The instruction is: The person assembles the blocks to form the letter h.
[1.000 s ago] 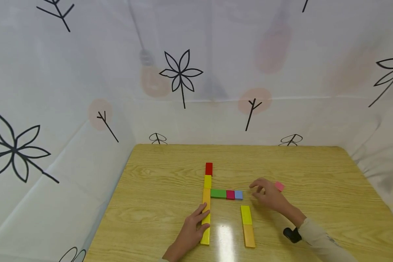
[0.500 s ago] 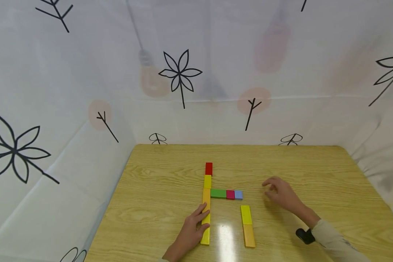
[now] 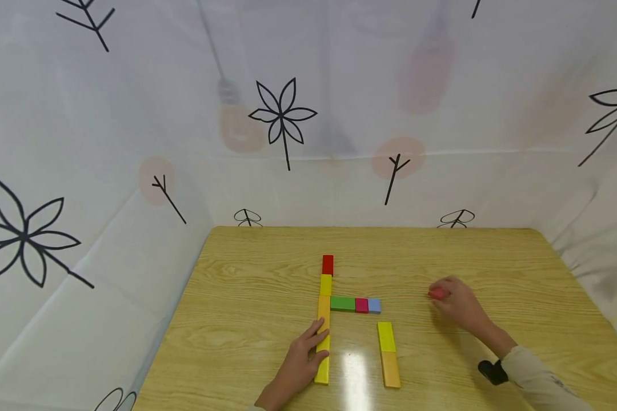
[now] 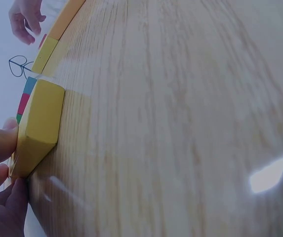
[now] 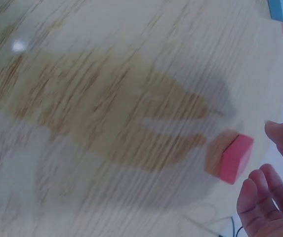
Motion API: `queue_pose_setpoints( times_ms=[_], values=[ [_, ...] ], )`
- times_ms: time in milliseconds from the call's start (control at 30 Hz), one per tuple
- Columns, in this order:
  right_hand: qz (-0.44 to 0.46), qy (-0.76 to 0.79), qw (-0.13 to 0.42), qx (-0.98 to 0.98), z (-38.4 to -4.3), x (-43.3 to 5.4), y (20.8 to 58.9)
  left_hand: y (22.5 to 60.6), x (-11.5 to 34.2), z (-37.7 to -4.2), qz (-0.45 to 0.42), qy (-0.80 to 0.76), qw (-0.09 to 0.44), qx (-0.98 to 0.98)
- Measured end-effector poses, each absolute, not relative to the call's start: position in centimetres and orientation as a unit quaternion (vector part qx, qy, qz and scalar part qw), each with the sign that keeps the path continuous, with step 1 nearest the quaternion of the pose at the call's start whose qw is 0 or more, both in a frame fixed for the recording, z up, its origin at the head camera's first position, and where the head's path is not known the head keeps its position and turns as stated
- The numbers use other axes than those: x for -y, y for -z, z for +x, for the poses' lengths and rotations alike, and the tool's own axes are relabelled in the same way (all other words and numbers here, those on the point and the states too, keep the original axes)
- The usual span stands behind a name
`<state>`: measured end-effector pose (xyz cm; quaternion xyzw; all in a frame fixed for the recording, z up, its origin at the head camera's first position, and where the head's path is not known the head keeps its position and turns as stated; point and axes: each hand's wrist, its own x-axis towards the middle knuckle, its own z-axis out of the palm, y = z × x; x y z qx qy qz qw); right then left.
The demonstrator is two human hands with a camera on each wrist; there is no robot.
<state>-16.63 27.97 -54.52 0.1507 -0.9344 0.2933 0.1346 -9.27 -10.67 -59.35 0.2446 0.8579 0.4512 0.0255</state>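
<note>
My left hand [image 3: 299,361] lies over the lower part of a column of blocks, thumb at one side and fingers at the other, holding the near yellow block [image 4: 41,111]. Beyond it the column runs through an orange block [image 3: 324,307] and a small yellow block [image 3: 326,284] to a red block [image 3: 328,264]. My right hand [image 3: 460,302] is at a pink block [image 3: 439,293] on the table. In the right wrist view, thumb and fingers are spread beside the pink block [image 5: 236,159], with a gap between them.
A green block [image 3: 343,304], a crimson block [image 3: 361,305] and a blue block [image 3: 374,306] form a row branching right from the column. Nearer, a separate yellow block [image 3: 386,337] and orange block [image 3: 391,370] lie end to end. White patterned cloth [image 3: 329,188] surrounds the wooden table [image 3: 247,319].
My right hand has moved right, away from the row's end, to the pink block, which it hid half a second ago. My left hand and the laid-out blocks stay put.
</note>
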Motion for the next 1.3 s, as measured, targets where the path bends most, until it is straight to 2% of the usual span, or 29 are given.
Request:
queue_pose_setpoints(
  times_ms=[733, 1067, 1300],
  values=[
    [0.118, -0.314, 0.128, 0.933, -17.0, -29.4, 56.5, 59.8, 10.7, -9.4, 0.246, -0.458, 0.025, -0.854],
    [0.140, -0.319, 0.155, 0.924, -17.1, -29.2, 56.5, 59.7, 10.8, -9.4, 0.242, -0.459, 0.028, -0.854],
    [0.157, -0.329, 0.143, 0.920, -17.1, -28.4, 56.1, 59.8, 10.8, -9.4, 0.244, -0.456, 0.023, -0.856]
  ],
)
